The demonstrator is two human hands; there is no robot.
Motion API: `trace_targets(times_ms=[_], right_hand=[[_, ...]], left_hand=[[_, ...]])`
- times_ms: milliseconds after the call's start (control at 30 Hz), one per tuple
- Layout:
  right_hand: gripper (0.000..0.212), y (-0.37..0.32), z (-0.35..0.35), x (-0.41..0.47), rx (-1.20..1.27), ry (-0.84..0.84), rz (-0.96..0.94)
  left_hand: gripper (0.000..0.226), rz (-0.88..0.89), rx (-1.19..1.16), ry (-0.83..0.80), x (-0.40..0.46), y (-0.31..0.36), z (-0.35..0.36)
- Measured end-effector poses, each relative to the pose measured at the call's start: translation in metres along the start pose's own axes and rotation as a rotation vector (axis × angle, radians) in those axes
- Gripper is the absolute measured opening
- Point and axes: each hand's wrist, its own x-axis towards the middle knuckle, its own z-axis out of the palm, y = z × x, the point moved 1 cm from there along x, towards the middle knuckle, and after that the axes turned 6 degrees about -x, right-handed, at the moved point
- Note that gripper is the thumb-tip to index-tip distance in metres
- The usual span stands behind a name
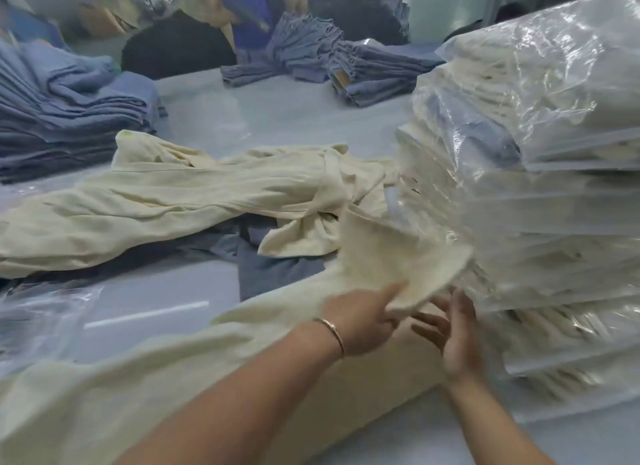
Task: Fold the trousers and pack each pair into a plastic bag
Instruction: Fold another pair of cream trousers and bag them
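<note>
Hands: left hand [360, 321] pinches cream trousers [391, 267], right hand [453, 329] open beside them.

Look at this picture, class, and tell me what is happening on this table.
A person is folding cream trousers. The left hand pinches a lifted fabric edge; the right hand is open beside it. More cream trousers lie unfolded behind, a tall stack of bagged pairs stands at right, and blue trousers are piled at left.
</note>
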Motion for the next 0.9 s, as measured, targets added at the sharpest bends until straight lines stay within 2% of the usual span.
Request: trace_targets(times_ms=[67, 100, 167, 267, 367, 433, 500, 567, 667, 733, 800, 900], right_hand=[[0.046, 0.005, -0.013, 0.001, -0.277, 0.045, 0.010], [0.053, 0.009, -0.018, 0.002, -0.435, 0.071, 0.002], [0.064, 0.014, -0.023, 0.003, -0.620, 0.092, -0.028], [0.084, 0.008, -0.023, -0.003, -0.645, 0.040, -0.110], [0.098, 0.003, -0.028, -0.012, -0.822, 0.044, -0.252], [0.100, 0.000, -0.033, -0.017, -0.927, 0.088, -0.363], [0.099, 0.001, -0.038, -0.021, -0.997, 0.106, -0.454], [0.097, 0.003, -0.039, -0.028, -1.111, 0.078, -0.428], [0.091, 0.006, -0.042, -0.037, -1.484, 0.044, -0.342], [0.088, -0.001, -0.032, -0.038, -1.739, -0.018, -0.313], [0.084, -0.007, -0.015, -0.040, -1.842, -0.092, -0.343], [0.072, -0.014, 0.016, -0.037, -1.706, -0.198, -0.478]], left_hand=[[0.070, 0.006, 0.081, -0.189, -0.009, -0.007, 0.040], [0.069, 0.036, 0.114, -0.209, -0.016, -0.011, 0.050], [0.069, 0.070, 0.129, -0.187, -0.030, -0.022, 0.059], [0.071, 0.037, 0.209, -0.108, -0.057, -0.043, 0.059], [0.071, -0.001, 0.324, -0.087, -0.095, -0.061, 0.056], [0.071, -0.004, 0.293, -0.110, -0.123, -0.069, 0.055], [0.068, 0.086, 0.297, -0.072, -0.146, -0.070, 0.056], [0.065, 0.061, 0.264, -0.107, -0.158, -0.064, 0.058], [0.054, -0.001, 0.065, -0.212, -0.164, -0.068, 0.069], [0.039, 0.027, -0.111, -0.108, -0.167, -0.072, 0.059], [0.030, -0.006, -0.203, 0.145, -0.172, -0.086, 0.042], [0.025, -0.210, -0.124, 0.626, -0.179, -0.135, 0.003]])
